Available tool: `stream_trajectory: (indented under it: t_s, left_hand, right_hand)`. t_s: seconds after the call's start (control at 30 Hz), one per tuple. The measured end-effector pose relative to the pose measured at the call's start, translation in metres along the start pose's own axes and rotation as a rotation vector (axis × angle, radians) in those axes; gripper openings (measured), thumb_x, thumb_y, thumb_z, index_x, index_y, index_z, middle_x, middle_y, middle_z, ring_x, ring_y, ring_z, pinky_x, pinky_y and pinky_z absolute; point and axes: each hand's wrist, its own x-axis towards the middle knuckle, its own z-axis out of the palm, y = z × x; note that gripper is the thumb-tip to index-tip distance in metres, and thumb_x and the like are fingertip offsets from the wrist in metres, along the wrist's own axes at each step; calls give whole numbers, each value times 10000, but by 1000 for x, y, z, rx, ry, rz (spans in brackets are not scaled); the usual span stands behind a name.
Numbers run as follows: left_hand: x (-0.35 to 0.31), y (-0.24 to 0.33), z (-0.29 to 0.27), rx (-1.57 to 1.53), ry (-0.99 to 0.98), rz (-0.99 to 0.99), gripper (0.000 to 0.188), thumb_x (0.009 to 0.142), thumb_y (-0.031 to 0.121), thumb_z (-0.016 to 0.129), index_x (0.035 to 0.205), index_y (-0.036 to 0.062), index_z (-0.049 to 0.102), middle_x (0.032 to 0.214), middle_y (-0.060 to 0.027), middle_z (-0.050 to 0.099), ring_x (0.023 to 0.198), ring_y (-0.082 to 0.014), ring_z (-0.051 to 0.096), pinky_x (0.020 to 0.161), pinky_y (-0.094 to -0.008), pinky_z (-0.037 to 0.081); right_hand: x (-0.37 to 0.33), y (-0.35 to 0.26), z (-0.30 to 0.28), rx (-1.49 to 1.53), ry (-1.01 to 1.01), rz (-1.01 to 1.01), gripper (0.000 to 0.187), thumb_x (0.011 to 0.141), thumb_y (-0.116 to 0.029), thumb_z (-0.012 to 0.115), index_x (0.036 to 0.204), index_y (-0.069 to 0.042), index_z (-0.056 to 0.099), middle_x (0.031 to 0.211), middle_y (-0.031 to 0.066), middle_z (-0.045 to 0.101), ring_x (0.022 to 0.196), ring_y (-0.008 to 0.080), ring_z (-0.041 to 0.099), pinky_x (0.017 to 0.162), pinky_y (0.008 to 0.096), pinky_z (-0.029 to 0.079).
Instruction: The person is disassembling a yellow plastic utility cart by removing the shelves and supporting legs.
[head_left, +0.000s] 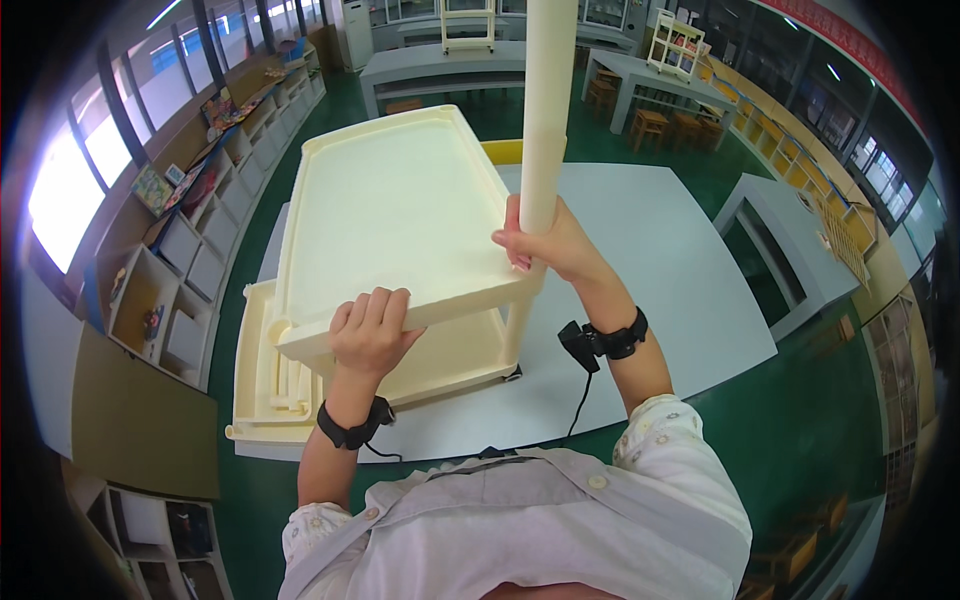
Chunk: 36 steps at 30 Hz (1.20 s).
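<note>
A cream plastic rolling cart stands on the table, its upper tray (400,210) showing a low raised rim and a lower tray (440,370) beneath it. My left hand (372,330) is closed over the tray's near rim, fingers on top. At the near right corner, my right hand (552,240) wraps round an upright cream pole (548,100), which rises out of the top of the picture. The pole's foot is hidden behind that hand. A black caster (513,373) shows under the cart's near right corner.
The pale grey table (660,260) lies under the cart. Another cream tray (250,380) with loose cream parts lies at its left. A yellow bin (502,152) sits behind the cart. Further tables, wooden stools (650,128) and two assembled carts stand beyond; shelves line the left wall.
</note>
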Motion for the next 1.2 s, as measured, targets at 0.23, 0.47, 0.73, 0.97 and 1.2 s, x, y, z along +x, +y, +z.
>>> stream_trajectory:
  t_s: [0.23,0.47,0.73,0.97,1.2]
  left_hand:
    - [7,-4,16,-139,113,39,324,669,435,583,766,128,554,660,17,472,572,-135,476,565,-254,345]
    - [13,7,23,-157,120,-35,293,579,341,676,730,128,543,649,6,478,586,-153,487,579,-275,343]
    - [26,17,33,-129,163,-59,284,570,347,673,712,140,541,631,16,470,561,-146,486,548,-266,343]
    - [31,36,35,-210,198,-22,277,532,333,663,693,143,542,617,21,466,548,-134,481,527,-250,338]
    - [29,44,37,-165,174,-32,238,525,279,648,682,142,534,615,15,458,546,-145,474,528,-263,332]
  right_hand:
    - [7,-4,-30,236,-655,30,194,699,-65,655,630,-46,475,509,23,476,453,101,468,527,247,429]
    - [-30,5,29,-286,568,-349,210,753,-131,667,673,-30,501,557,16,486,492,85,477,505,247,419]
    - [-7,-14,-13,-169,209,-15,221,732,-73,671,671,-45,460,514,17,458,428,85,445,407,218,346]
    - [-5,-9,-72,209,-486,34,289,697,-89,677,621,-66,399,494,25,432,410,113,411,413,238,328]
    - [-19,-15,-69,215,-561,0,236,715,-118,661,676,-75,432,539,22,461,455,113,445,478,251,383]
